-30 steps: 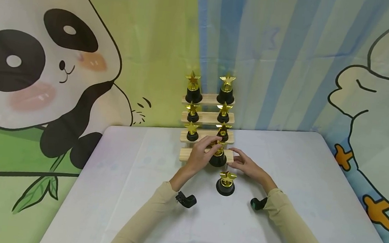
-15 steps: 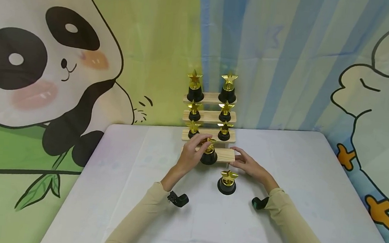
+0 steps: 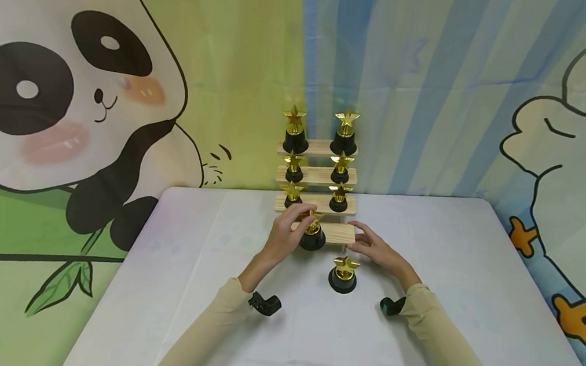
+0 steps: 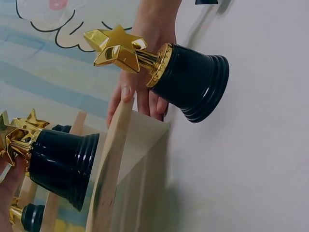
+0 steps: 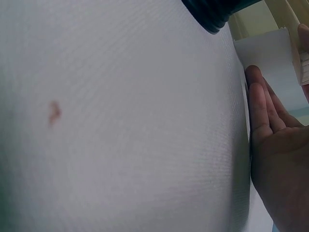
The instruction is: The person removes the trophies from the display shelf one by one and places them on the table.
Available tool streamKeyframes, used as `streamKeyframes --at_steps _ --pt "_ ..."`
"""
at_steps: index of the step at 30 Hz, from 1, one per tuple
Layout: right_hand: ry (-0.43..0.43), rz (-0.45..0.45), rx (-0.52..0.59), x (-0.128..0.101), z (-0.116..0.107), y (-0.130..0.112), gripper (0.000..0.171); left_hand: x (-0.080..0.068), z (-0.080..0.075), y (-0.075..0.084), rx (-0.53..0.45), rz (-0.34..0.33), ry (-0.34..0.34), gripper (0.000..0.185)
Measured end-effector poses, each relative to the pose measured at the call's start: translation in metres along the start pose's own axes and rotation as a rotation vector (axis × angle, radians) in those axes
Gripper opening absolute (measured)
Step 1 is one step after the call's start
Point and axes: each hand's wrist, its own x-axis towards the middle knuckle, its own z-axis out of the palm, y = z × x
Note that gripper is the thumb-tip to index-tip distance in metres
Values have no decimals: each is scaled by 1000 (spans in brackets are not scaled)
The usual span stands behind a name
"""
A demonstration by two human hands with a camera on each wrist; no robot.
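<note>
Star trophy (image 3: 312, 240) shifted left along lowest shelf (image 3: 338, 233), upright, pinched near top by your left hand (image 3: 282, 237). Your relaxed right hand (image 3: 373, 251) touches shelf's right end, nearer second trophy (image 3: 342, 279) on table (image 3: 362, 346).

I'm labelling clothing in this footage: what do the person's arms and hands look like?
The left sleeve and right sleeve are long and beige. The left hand and right hand are ungloved. A small black device shows at each wrist.
</note>
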Motion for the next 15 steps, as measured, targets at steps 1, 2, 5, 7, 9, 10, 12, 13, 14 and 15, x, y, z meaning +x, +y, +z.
streamKeyframes --at_steps 1,2,5,7,9,10,12,13,14,15 --pt "0 -1 -2 0 0 0 70 -2 -1 0 2 8 -6 25" --pt "3 1 -2 0 0 -1 70 -3 -2 -1 6 15 -12 25" --pt "7 6 -9 0 0 -1 70 -9 -6 -1 18 16 -29 25" --pt "10 9 -16 1 0 -1 71 -12 -8 0 23 14 -38 25" --pt "11 15 -19 2 0 -1 71 -17 -9 2 19 4 -42 25" --pt "9 17 -19 2 0 -1 70 -19 -10 3 20 1 -42 25" --pt "7 20 -20 1 0 -2 71 -24 -10 5 17 4 -39 25" --pt "10 24 -16 1 0 -2 71 -26 -9 6 12 -1 -40 26" --pt "11 27 -15 1 0 -1 71 -28 -9 7 9 -2 -40 26" --pt "13 29 -10 0 0 -1 71 -30 -8 9 7 -4 -40 26"
